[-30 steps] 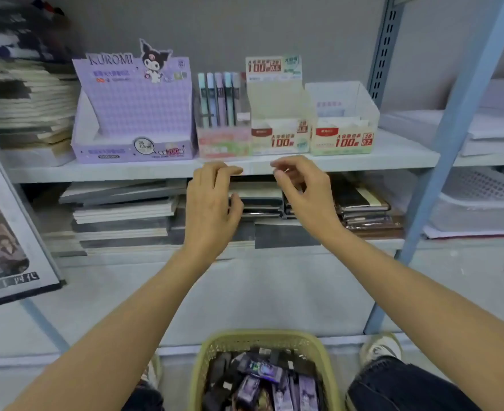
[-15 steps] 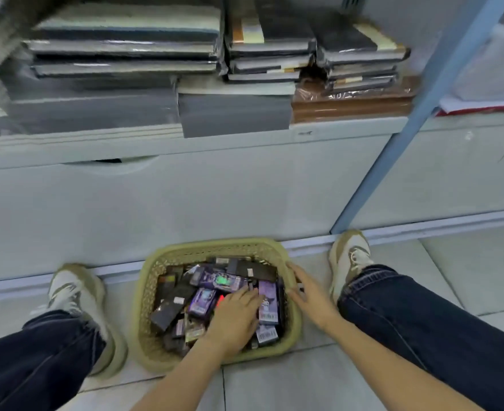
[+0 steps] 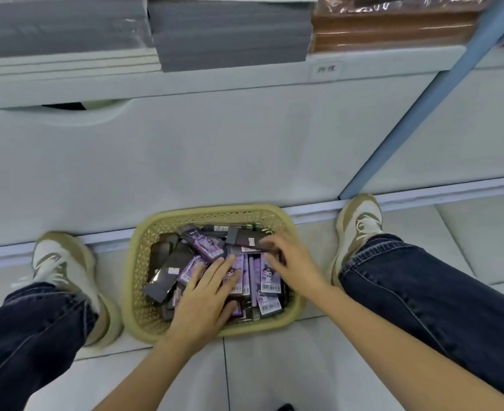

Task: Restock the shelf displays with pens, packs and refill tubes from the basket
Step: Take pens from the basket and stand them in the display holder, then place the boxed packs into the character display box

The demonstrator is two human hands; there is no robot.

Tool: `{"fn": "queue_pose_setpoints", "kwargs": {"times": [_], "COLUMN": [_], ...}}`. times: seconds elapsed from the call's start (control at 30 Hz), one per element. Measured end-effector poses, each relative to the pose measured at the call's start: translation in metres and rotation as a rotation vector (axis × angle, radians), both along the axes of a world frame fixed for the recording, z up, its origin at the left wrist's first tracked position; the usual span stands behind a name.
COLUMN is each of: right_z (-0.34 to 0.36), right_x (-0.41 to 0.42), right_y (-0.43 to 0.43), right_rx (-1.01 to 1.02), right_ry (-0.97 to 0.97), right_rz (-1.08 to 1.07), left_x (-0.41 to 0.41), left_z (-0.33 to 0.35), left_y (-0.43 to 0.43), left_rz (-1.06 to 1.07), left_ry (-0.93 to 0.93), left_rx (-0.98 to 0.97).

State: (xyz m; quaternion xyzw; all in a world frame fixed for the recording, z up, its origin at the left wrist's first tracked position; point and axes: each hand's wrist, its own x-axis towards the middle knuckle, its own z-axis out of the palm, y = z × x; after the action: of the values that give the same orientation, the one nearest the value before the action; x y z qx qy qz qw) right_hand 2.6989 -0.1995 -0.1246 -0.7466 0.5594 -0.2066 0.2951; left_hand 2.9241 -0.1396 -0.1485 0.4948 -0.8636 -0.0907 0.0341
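A yellow-green woven basket (image 3: 209, 211) stands on the floor between my feet, full of purple character-print packs (image 3: 270, 277) and dark packs (image 3: 167, 274). My left hand (image 3: 206, 298) lies flat on the purple packs in the middle of the basket, fingers spread and straight. My right hand (image 3: 292, 262) reaches in from the right, its blurred fingertips touching a dark pack (image 3: 243, 238) near the far rim. One purple pack (image 3: 203, 243) lies tilted on top of the pile. Neither hand has lifted anything. The upper display shelf is out of view.
The basket sits against the white base panel (image 3: 215, 149) of the shelf unit. A blue upright post (image 3: 422, 108) slants at the right. Grey wrapped stacks (image 3: 230, 34) and a brown stack (image 3: 393, 28) fill the low shelf. My shoes (image 3: 61, 262) (image 3: 360, 223) flank the basket.
My view dropped from the shelf displays to the floor basket. Both hands came down from the shelf edge; the right hand has moved from the basket's right rim in over the packs.
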Motion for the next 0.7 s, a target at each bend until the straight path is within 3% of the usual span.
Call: {"fn": "queue_pose_setpoints", "kwargs": {"times": [0.13, 0.3, 0.57, 0.7], "right_z": [-0.010, -0.016, -0.014, -0.013], "right_x": [0.033, 0.051, 0.043, 0.042], "right_y": [0.007, 0.010, 0.000, 0.002], "right_rx": [0.240, 0.348, 0.483, 0.574], "right_ry": [0.202, 0.310, 0.174, -0.099], "right_rz": [0.042, -0.048, -0.144, -0.303], "left_x": [0.012, 0.019, 0.020, 0.023], "left_z": [0.001, 0.000, 0.003, 0.003], "left_y": [0.002, 0.008, 0.011, 0.007], "left_rz": [0.024, 0.083, 0.085, 0.085], "left_ry": [-0.014, 0.050, 0.083, 0.024], "left_rx": [0.015, 0.093, 0.142, 0.254]}}
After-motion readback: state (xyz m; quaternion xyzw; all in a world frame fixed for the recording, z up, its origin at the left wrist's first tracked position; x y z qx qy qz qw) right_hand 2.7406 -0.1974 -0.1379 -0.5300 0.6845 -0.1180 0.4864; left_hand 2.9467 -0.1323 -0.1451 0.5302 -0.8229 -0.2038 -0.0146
